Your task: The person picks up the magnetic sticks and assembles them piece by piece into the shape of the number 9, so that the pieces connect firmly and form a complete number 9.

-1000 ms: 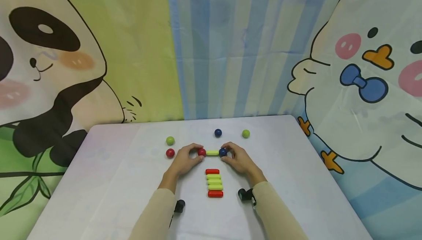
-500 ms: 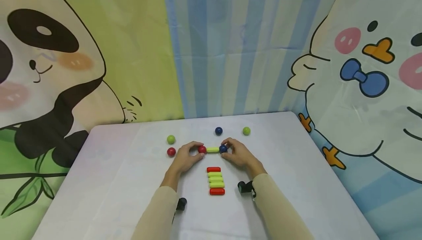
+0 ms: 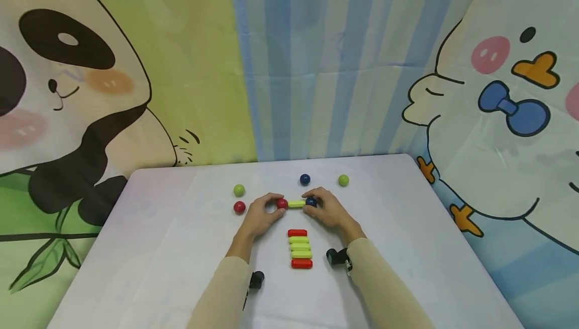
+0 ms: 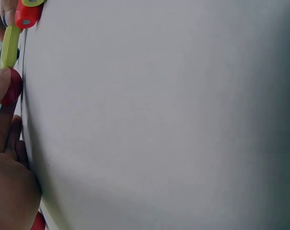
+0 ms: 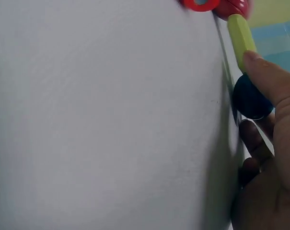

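Note:
A yellow-green rod (image 3: 296, 204) lies between a red ball (image 3: 282, 204) and a dark blue ball (image 3: 311, 202), joined end to end in a row. My left hand (image 3: 260, 214) pinches the red ball between thumb and fingers. On the other side, my right hand (image 3: 332, 211) holds the blue ball, its thumb (image 5: 262, 72) reaching onto the rod's end in the right wrist view. Nearer to me, a stack-like row of short rods lies on the white table (image 3: 181, 248): a red rod (image 3: 297, 232) at the far end, several yellow-green rods (image 3: 300, 247), and another red rod (image 3: 301, 264) closest.
Loose balls lie behind and beside the hands: a green ball (image 3: 238, 190) and a red ball (image 3: 239, 207) to the left, a blue ball (image 3: 305, 179) and another green ball (image 3: 343, 180) at the back. A printed cartoon curtain (image 3: 298, 68) hangs behind the table.
The head view has shifted slightly. My right fingers have slid a little leftward over the blue ball toward the rod. My left hand keeps its pinch on the red ball.

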`<state>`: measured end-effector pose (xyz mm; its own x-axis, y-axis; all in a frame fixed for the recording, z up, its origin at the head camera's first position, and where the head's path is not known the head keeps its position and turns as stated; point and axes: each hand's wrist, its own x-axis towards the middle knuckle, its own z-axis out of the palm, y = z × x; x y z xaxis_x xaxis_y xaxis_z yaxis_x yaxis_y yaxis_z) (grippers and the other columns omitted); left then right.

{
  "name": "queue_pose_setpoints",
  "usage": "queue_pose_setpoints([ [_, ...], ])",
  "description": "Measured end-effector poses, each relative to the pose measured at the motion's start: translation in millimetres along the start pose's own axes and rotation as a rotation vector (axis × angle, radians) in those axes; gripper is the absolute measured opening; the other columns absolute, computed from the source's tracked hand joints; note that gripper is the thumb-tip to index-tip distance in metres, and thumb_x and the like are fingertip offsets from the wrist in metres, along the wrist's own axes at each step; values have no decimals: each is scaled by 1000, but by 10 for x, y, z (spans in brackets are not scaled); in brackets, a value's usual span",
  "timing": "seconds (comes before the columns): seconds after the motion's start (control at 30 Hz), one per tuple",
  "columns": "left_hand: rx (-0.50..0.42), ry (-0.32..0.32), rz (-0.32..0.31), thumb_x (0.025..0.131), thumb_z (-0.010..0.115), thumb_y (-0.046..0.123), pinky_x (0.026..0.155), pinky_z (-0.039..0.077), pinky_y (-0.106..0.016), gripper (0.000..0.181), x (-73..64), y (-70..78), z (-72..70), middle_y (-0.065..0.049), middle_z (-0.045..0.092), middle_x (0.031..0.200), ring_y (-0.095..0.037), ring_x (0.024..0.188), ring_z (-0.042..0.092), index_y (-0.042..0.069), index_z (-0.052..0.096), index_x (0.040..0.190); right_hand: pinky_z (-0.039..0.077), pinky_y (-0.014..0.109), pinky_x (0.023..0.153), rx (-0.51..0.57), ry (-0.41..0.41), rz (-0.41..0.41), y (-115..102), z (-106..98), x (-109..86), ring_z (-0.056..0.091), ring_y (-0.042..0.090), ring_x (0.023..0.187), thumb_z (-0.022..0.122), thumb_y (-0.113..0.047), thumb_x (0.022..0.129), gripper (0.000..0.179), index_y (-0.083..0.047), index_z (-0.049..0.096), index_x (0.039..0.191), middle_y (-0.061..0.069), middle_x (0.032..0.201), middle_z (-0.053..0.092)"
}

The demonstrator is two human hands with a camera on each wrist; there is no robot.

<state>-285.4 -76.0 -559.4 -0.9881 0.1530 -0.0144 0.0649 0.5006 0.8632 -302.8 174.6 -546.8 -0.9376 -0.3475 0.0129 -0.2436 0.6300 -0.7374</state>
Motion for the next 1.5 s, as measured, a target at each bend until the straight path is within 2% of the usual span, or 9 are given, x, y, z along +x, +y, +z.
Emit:
queue_pose_setpoints([
  [0.2,-6,-15,4,95,75,23,121,30,-52,42,2,30,42,1,62,140,-27,142,46,27,65,136,39,49,115,12,10,30,23,-25,10,52,28,130,72,-21,97,24,-24,72,121,4,133,63],
  [0.7,33,11,30,94,75,22,121,31,-50,51,-82,24,-59,-1,57,146,-25,142,46,23,59,143,40,49,115,67,51,32,40,75,70,55,28,128,74,-17,95,22,-21,73,117,7,128,63],
  [0.83,71,-18,31,93,77,24,118,36,-51,52,-126,55,-85,-2,48,148,-27,141,46,29,58,142,39,49,116,79,55,39,34,73,57,56,28,127,75,-16,95,23,-22,73,117,7,126,63],
  [0.97,130,-36,27,92,79,26,115,38,-57,48,-176,97,-123,-1,39,150,-30,141,42,35,61,135,39,48,116,77,59,31,36,61,51,56,29,128,74,-16,95,24,-20,71,118,7,126,64],
  [1.03,152,-42,31,91,79,28,113,38,-60,45,-206,125,-142,-1,39,150,-31,141,40,37,62,132,39,48,117,63,60,33,43,54,49,55,29,130,74,-17,96,25,-20,70,120,8,129,63],
  [1.23,194,-98,92,91,79,31,110,38,-61,41,-275,213,-150,2,47,139,-29,134,41,34,65,130,37,48,118,62,66,99,52,25,29,51,30,137,76,-22,95,30,-21,66,123,10,143,58],
  [1.37,228,-140,143,93,77,33,108,36,-56,38,-303,276,-121,5,53,131,-25,129,43,30,66,129,36,47,118,60,68,119,60,14,23,52,29,135,77,-23,94,30,-22,65,122,9,142,59],
  [1.5,211,-165,210,95,75,30,105,35,-51,33,-318,305,-97,1,60,126,-23,122,46,25,68,127,38,48,117,66,70,102,36,16,12,53,28,132,77,-23,94,28,-20,65,120,9,139,60],
])
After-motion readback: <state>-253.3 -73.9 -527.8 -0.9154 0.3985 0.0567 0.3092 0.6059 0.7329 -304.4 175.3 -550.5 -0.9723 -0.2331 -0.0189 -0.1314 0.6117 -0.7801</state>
